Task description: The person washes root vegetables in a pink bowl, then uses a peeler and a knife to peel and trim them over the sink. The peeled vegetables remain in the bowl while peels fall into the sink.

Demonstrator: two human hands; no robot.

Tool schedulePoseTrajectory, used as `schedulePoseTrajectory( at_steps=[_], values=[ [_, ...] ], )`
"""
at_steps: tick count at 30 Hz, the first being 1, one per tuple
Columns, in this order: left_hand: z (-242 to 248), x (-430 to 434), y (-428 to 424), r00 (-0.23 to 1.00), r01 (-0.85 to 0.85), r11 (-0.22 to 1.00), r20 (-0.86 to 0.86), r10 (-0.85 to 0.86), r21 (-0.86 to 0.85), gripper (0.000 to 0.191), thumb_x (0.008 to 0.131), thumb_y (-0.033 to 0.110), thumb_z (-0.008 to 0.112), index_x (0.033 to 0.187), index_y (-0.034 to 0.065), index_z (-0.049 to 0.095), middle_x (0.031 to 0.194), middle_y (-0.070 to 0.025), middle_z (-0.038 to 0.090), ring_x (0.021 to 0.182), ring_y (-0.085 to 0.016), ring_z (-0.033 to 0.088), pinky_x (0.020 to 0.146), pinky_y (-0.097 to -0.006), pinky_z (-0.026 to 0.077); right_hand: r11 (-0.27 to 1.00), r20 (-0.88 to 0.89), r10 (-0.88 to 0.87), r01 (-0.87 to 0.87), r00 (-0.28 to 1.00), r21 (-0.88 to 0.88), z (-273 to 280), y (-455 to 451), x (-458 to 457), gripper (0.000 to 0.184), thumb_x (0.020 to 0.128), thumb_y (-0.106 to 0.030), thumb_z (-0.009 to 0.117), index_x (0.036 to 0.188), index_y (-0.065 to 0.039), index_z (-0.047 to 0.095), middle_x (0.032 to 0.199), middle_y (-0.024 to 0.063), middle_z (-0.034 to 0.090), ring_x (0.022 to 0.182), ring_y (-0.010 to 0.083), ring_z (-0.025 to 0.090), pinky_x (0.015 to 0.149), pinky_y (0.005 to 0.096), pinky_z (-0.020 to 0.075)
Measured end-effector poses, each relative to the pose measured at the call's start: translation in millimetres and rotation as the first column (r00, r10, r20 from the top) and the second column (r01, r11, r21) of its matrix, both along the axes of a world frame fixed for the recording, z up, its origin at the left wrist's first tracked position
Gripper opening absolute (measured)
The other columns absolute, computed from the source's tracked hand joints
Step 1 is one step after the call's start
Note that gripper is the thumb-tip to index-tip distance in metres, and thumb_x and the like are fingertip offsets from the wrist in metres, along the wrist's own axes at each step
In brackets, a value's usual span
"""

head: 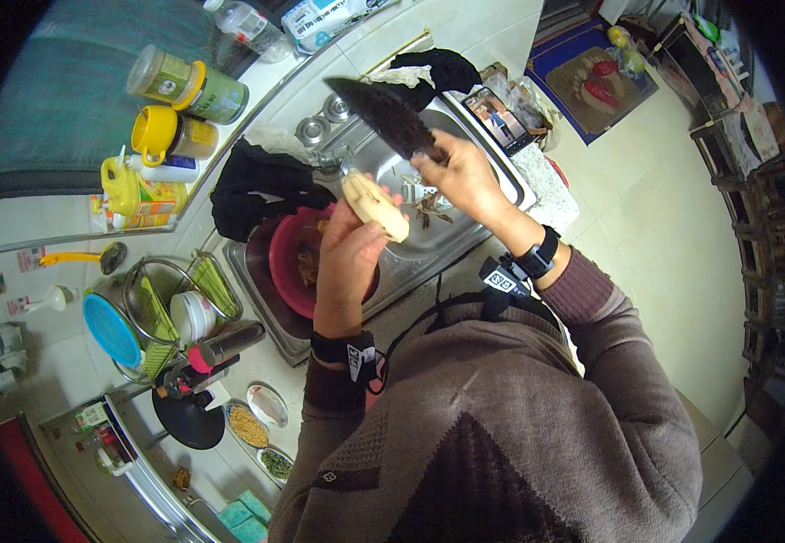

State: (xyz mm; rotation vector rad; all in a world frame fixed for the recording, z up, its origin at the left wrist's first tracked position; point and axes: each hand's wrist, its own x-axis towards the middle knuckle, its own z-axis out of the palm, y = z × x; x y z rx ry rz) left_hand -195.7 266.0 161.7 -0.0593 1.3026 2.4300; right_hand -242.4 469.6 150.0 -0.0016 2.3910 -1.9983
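Note:
My left hand (355,237) holds a peeled, pale yellow root or tuber (375,206) between fingers and thumb, over the divider of a steel double sink (433,248). In my right hand (463,173) is the handle of a large dark-bladed kitchen knife (389,119); its blade points up and left, apart from the tuber. Brown peelings (428,209) lie in the right basin below the hands. A red plastic basin (284,268) with yellowish-brown pieces in it stands in the left basin, partly hidden by my left forearm.
Black cloths (256,183) hang by the sink's back edge. A phone (499,121) with a lit screen leans at the right. Jars (212,91) and bottles line the ledge. A dish rack (155,319) and small plates of chopped food (248,425) stand at the left.

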Motion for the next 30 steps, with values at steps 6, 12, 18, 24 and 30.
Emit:
schedulePoseTrajectory(
  at_steps=[6, 12, 18, 24, 30],
  values=[
    [-2.8, -9.8, 2.6, 0.978, -0.154, 0.984, -0.152, 0.140, -0.085, 0.067, 0.090, -0.013, 0.044, 0.152, 0.0032, 0.028, 0.146, -0.0190, 0.044, 0.137, -0.032, 0.045, 0.115, -0.0505, 0.036, 0.997, 0.077, 0.074, -0.073, 0.994, -0.019, 5.5, -4.1, 12.1, 0.022, 0.092, -0.023, 0.071, 0.101, -0.003, 0.066, 0.078, -0.0022, 0.063, 0.066, 0.0045, 0.053, 0.059, 0.0233, 0.0431],
    [-1.6, -14.6, 6.5, 0.981, -0.147, 0.988, -0.137, 0.139, -0.054, 0.068, 0.089, -0.015, 0.049, 0.152, 0.0046, 0.030, 0.145, -0.0142, 0.044, 0.136, -0.026, 0.046, 0.116, -0.0438, 0.036, 0.903, 0.053, 0.157, -0.122, 0.986, -0.412, 26.9, 1.2, 16.0, 0.026, 0.099, -0.026, 0.064, 0.085, -0.004, 0.068, 0.060, -0.0021, 0.057, 0.053, 0.0074, 0.051, 0.052, 0.0247, 0.0403],
    [2.0, -19.4, 13.9, 0.974, -0.116, 0.991, -0.205, 0.099, -0.074, 0.071, 0.089, -0.011, 0.048, 0.154, 0.0015, 0.023, 0.149, -0.0173, 0.043, 0.141, -0.028, 0.041, 0.118, -0.0471, 0.031, 0.768, 0.045, 0.240, -0.162, 0.970, -0.619, 43.7, 2.3, 23.3, 0.033, 0.101, -0.021, 0.060, 0.074, -0.004, 0.064, 0.055, -0.0013, 0.052, 0.049, 0.0069, 0.048, 0.048, 0.0228, 0.0373],
    [5.6, -18.6, 17.1, 0.975, -0.075, 0.995, -0.215, 0.059, -0.064, 0.072, 0.088, -0.008, 0.048, 0.154, 0.0004, 0.022, 0.150, -0.0178, 0.042, 0.140, -0.029, 0.042, 0.118, -0.0477, 0.031, 0.786, 0.062, 0.240, -0.156, 0.969, -0.598, 42.7, 5.2, 21.1, 0.032, 0.101, -0.022, 0.061, 0.074, -0.004, 0.064, 0.055, -0.0012, 0.052, 0.049, 0.0070, 0.048, 0.048, 0.0226, 0.0373],
    [5.9, -19.1, 17.4, 0.979, -0.052, 0.995, -0.202, 0.034, -0.082, 0.071, 0.088, -0.008, 0.048, 0.154, -0.0001, 0.022, 0.149, -0.0183, 0.044, 0.138, -0.029, 0.044, 0.117, -0.0474, 0.032, 0.812, 0.070, 0.237, -0.158, 0.969, -0.562, 42.8, 7.6, 20.4, 0.033, 0.101, -0.022, 0.060, 0.073, -0.004, 0.063, 0.055, -0.0012, 0.052, 0.048, 0.0066, 0.047, 0.047, 0.0228, 0.0366]
  ],
)
